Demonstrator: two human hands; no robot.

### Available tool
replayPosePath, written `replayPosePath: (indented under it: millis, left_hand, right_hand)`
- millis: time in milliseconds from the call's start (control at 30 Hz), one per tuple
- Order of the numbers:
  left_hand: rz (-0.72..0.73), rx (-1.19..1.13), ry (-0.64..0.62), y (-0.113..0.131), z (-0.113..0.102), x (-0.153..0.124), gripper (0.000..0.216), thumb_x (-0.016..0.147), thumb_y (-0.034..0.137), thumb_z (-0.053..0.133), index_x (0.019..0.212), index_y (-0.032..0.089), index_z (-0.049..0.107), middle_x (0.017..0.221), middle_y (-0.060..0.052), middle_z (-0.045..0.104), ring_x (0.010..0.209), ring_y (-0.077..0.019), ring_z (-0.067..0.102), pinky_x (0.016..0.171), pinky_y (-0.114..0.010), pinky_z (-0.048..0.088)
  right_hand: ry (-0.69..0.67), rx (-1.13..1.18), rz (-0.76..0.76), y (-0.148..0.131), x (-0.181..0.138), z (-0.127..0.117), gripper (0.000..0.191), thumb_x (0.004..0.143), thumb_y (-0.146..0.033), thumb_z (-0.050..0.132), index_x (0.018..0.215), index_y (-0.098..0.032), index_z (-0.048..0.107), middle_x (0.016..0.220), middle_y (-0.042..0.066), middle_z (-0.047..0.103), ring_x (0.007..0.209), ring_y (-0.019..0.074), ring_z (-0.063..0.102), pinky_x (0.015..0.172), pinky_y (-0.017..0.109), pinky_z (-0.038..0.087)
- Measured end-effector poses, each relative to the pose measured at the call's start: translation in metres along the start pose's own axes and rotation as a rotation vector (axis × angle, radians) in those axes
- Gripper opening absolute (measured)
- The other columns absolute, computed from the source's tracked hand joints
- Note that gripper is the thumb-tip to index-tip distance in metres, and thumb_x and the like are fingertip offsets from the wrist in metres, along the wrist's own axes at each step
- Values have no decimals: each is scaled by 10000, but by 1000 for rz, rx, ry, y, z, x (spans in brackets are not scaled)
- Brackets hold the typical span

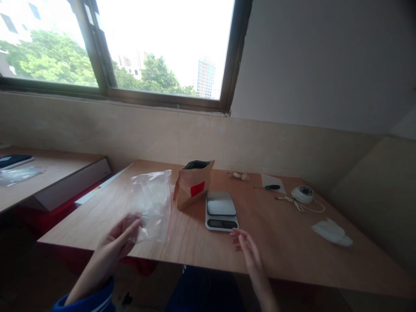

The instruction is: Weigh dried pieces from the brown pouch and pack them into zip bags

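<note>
My left hand (121, 239) pinches the lower edge of a clear plastic zip bag (152, 203) with a red seal strip, holding it up over the wooden table (279, 242). My right hand (247, 248) hovers over the table's front part with fingers stretched out and holds nothing. It is just in front of a white digital kitchen scale (221, 210). An open brown paper pouch (192, 183) with a red label stands upright to the left of the scale, behind the plastic bag.
At the back of the table lie some small pale pieces (238, 175), a green-handled screwdriver (269, 187) on a paper sheet, a round white device (302, 194) with a cord, and a white packet (331, 232). A second desk (48, 173) stands at left under the window.
</note>
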State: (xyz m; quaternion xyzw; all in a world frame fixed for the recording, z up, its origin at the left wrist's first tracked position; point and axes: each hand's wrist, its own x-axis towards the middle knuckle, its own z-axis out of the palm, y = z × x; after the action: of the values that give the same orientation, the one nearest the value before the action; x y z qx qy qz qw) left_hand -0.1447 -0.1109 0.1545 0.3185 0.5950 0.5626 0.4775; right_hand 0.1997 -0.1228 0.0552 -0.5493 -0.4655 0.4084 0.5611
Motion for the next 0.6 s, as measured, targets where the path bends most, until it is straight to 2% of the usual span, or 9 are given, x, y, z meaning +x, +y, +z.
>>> replayPosePath:
  millis: [67,133,200,267,333,400,467,600]
  left_hand:
    - [28,-23,112,3,-10,12,668,424,495,835,997,201,656,850,-12,636,602,-83,508,460,-153,385]
    - [60,59,92,0,-11,33,627,525,538,776,1037,199,646,851,-10,620,588,-79,493,476,-165,400]
    - [93,191,50,-8,-6,59,589,603,557,712,1048,178,637,861,-21,611,581,-79,485,494,-178,413]
    - [73,378,50,-19,4,84,584,644,559,649,1033,125,625,914,-79,613,614,-127,530,514,-237,454]
    - [121,604,124,-29,14,101,642,660,532,618,1110,78,571,1016,-153,595,667,-197,582,566,-331,504]
    - [255,768,285,-37,21,107,702,704,528,562,1227,66,484,1153,-209,533,858,-297,617,719,-438,525]
    - [320,870,404,-42,23,106,719,743,546,508,1292,89,425,1249,-229,457,1064,-377,561,841,-521,488]
    - [323,883,373,-50,21,90,701,759,578,477,1264,91,457,1273,-231,418,1281,-417,369,932,-545,446]
  right_hand:
    - [8,-13,-7,3,0,-4,487,812,-601,570,1067,-198,666,991,103,697,836,220,636,707,306,532]
    - [11,-30,-20,4,-3,-8,476,807,-594,580,1050,-195,672,971,103,700,834,223,640,714,305,534]
    - [38,-63,-25,5,-8,-11,452,826,-581,559,1036,-199,677,971,100,701,862,226,642,748,303,532]
    - [55,-116,-13,8,-12,-15,445,838,-582,536,1017,-203,684,974,97,704,883,227,646,781,301,529]
    - [48,-181,3,14,-15,-20,452,832,-595,528,986,-204,695,985,99,710,900,234,653,799,298,528]
    - [59,-241,-8,19,-17,-25,439,837,-587,520,966,-208,701,1002,98,710,934,242,654,809,293,528]
    - [95,-291,-51,21,-18,-28,402,858,-551,503,962,-215,698,1009,93,707,955,242,651,805,287,529]
    - [143,-422,-226,11,-3,-26,316,910,-427,438,952,-222,674,979,87,691,941,230,650,781,295,534]
